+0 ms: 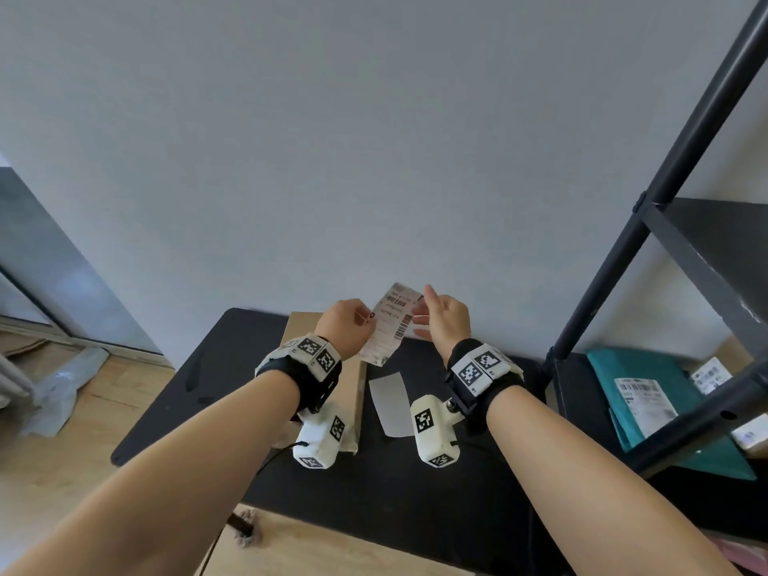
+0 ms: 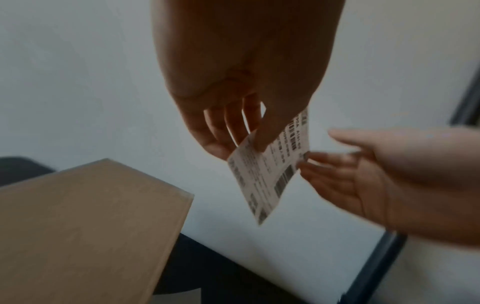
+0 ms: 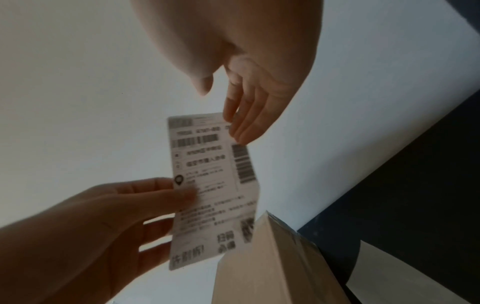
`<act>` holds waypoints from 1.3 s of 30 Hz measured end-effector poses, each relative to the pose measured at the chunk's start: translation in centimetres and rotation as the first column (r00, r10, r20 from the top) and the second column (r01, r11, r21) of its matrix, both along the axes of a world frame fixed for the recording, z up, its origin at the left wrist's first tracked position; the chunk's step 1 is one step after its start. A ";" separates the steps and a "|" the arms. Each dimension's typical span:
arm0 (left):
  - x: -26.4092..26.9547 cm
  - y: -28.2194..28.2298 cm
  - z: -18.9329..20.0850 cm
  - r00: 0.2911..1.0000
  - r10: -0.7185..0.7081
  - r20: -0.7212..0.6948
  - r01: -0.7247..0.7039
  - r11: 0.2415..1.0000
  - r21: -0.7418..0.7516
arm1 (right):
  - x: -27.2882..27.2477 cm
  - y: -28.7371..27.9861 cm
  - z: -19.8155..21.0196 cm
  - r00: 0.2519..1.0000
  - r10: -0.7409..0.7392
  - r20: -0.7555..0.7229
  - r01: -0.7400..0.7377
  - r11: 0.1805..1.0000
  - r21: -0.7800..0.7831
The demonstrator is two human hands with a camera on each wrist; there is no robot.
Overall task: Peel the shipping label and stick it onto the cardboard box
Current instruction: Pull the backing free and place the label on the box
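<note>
A white printed shipping label (image 1: pixel 390 322) hangs in the air in front of the wall, above the table's far edge. My left hand (image 1: pixel 368 320) pinches its left edge between thumb and fingers (image 2: pixel 259 142). On the other side, my right hand (image 1: pixel 419 313) is held flat, its straight fingertips (image 3: pixel 241 133) touching the label's (image 3: pixel 210 185) upper right edge with the thumb apart. The brown cardboard box (image 1: pixel 355 392) lies on the black table below my left wrist, also seen as the box (image 2: pixel 85 226) in the left wrist view. The peeled backing sheet (image 1: pixel 390 403) lies beside it.
The black table (image 1: pixel 208 388) stands against a pale wall. A black metal shelf rack (image 1: pixel 623 251) stands at the right, holding teal mailer bags (image 1: pixel 615 367) with labels. Wooden floor and crumpled plastic (image 1: pixel 62 392) lie to the left.
</note>
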State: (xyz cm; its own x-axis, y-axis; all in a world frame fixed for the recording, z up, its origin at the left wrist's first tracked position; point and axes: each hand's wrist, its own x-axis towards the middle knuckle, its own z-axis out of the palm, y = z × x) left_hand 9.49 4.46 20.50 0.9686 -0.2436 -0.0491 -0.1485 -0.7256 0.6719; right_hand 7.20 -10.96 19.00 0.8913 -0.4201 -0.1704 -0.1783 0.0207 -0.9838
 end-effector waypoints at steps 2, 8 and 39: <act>0.2 0.7 0.0 0.997 0.042 -0.066 -0.049 0.992 -0.113 | -0.1 -0.2 -0.6 0.999 0.032 -0.028 -0.033 0.999 -0.031; 0.6 3.3 -0.9 0.964 0.129 -0.231 -0.195 0.936 -0.294 | -0.6 1.8 -2.4 0.949 0.299 -0.099 -0.298 0.954 0.017; 5.9 13.6 -8.9 0.861 0.064 -0.505 -0.231 0.933 -0.275 | 2.6 13.8 -7.6 0.900 0.168 -0.402 -0.141 0.985 0.096</act>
